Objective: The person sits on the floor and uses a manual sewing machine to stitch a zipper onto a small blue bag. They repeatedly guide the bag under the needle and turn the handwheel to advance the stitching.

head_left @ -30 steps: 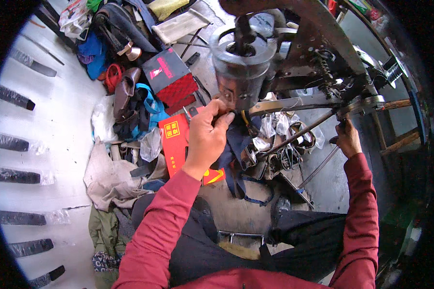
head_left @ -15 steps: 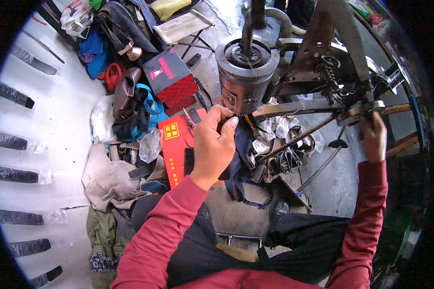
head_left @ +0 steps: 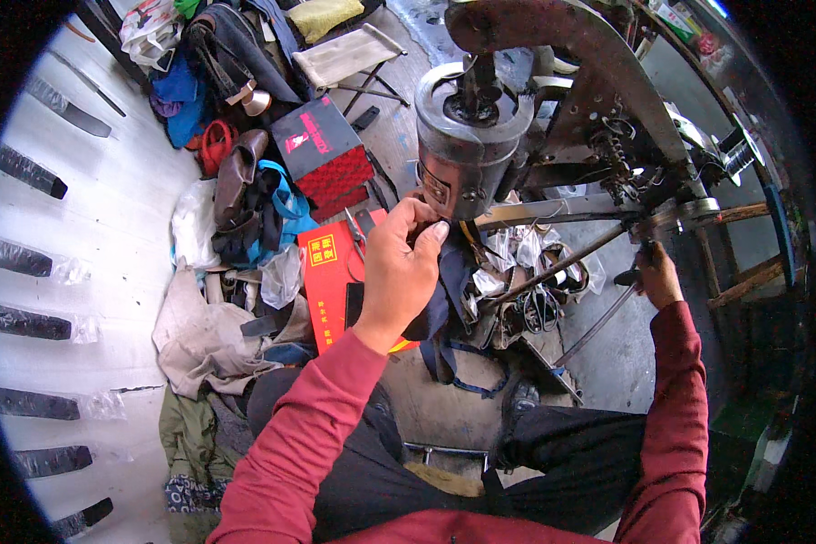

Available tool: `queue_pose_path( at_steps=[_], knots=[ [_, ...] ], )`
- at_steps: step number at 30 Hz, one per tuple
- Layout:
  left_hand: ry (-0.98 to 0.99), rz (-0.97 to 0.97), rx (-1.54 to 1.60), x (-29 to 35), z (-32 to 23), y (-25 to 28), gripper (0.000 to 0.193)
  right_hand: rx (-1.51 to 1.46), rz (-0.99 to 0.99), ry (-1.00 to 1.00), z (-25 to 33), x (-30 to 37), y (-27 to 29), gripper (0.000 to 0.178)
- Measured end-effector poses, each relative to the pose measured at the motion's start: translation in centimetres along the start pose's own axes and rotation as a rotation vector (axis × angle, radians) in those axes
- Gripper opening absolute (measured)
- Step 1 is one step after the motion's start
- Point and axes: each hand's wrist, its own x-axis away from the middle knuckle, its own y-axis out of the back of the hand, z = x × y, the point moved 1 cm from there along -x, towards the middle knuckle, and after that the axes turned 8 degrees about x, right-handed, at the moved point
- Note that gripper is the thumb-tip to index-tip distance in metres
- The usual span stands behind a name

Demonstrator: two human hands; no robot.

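Observation:
A hand-cranked sewing machine (head_left: 598, 100) of worn dark metal stands ahead of me, with a round cylindrical head (head_left: 471, 150). My left hand (head_left: 401, 267) pinches thumb and forefinger together at the lower rim of that head. Dark navy cloth (head_left: 453, 286) with a strap hangs right behind those fingers, and seems to be what they grip; the exact pinch point is hidden. At the right, my right hand (head_left: 659, 276) is closed round the crank handle, just below the crank wheel (head_left: 675, 218). The fingers cover most of the handle.
A red paper bag (head_left: 331, 281) with scissors (head_left: 355, 231) on it and a black-and-red box (head_left: 322, 150) lie left of the machine. Clothes, bags and a folding stool (head_left: 349, 54) crowd the left. A heap of scraps (head_left: 535, 281) sits below the machine's arm.
My right hand has swung down and to the left with the crank. The machine's top arm and head appear shifted in view. My left hand keeps its pinch in nearly the same place.

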Motion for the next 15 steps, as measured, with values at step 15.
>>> queue_pose_path(
  at_steps=[15],
  knots=[
    [0.085, 0.063, -0.074, -1.1, -0.7, 0.8, 0.014, 0.472, -0.741, 0.266, -1.8, -2.6, 11.1, 0.028]
  ],
)
